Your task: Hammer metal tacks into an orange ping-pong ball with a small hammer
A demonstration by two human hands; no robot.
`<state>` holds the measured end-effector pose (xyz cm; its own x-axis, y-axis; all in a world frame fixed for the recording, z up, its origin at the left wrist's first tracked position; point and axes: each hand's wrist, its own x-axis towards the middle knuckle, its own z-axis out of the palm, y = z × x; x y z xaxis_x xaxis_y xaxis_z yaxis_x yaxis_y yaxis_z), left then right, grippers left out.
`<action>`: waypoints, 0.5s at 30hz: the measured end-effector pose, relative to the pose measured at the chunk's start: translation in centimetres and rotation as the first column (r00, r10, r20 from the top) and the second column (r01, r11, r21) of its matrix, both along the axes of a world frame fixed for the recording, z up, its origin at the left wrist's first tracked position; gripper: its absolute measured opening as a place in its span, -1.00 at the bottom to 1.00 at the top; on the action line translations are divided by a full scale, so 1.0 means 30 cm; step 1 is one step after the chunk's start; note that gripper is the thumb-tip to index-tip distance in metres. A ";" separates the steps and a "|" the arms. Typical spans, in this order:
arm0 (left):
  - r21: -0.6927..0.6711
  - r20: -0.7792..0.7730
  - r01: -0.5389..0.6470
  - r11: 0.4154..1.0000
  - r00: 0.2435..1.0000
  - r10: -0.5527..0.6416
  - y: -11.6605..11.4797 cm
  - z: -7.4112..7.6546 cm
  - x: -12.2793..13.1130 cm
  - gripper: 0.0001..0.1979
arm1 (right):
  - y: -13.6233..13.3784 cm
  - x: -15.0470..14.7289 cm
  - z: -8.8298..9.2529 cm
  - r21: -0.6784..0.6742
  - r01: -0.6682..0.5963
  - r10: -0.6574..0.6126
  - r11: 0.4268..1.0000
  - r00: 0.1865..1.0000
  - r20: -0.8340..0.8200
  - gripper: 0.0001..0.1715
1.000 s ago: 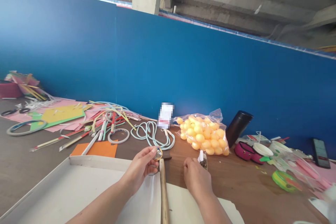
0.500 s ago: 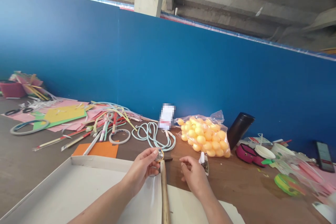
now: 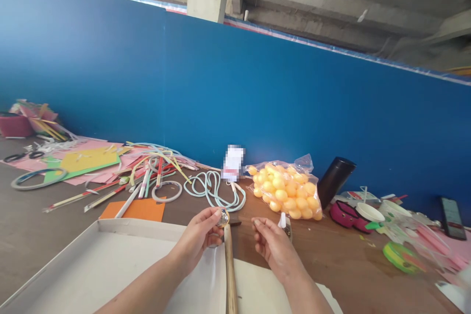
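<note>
My left hand (image 3: 200,235) is closed in a pinch on a small shiny round piece with a gold rim (image 3: 222,217). It is over the right edge of a shallow white box lid (image 3: 147,250). A wooden stick (image 3: 231,274) lies along that edge, its far end just below the round piece. To the right, apart from it, my right hand (image 3: 274,245) has thumb and fingertips pressed together; what they hold, if anything, is too small to make out. Just beyond this hand stands a small container with a white tab (image 3: 283,222), partly hidden.
Behind are a bag of orange balls (image 3: 287,189), a pale blue cord (image 3: 211,191) and a black bottle (image 3: 336,181). Tape rolls (image 3: 167,191), coloured paper (image 3: 90,159) and strips lie left. Pink pouch (image 3: 344,213), green tape (image 3: 403,257) and phone (image 3: 452,218) lie right.
My right hand's fingers have drawn together into a tighter pinch, and the hand has turned slightly. The left hand stays in place with the round piece.
</note>
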<state>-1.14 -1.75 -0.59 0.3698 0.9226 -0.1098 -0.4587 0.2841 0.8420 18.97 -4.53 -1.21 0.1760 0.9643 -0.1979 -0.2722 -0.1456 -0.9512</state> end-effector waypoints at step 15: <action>0.002 -0.003 0.001 1.000 1.000 -0.001 -0.002 0.008 0.001 -0.71 | -0.022 -0.017 0.028 -0.020 -0.065 0.061 0.998 0.988 -0.143 -0.78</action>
